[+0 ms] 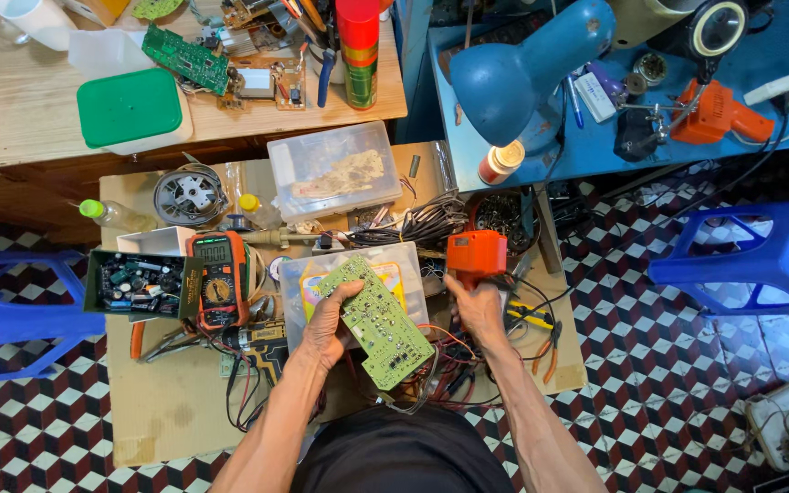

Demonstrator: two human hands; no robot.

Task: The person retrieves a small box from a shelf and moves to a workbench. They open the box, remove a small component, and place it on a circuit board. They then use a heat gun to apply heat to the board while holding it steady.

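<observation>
Gripping green circuit board (376, 321), left fingers (347, 294) curled over its edge

- We work over a cardboard sheet (166, 429) spread on the patterned tile floor (687, 365).
- On it we see a multimeter (216, 278), a clear plastic box (335, 169), a small box of parts (139, 283), pliers (162, 345) and tangled wires (417, 222).
- Two blue stools (769, 251) stand on the tiles.
</observation>
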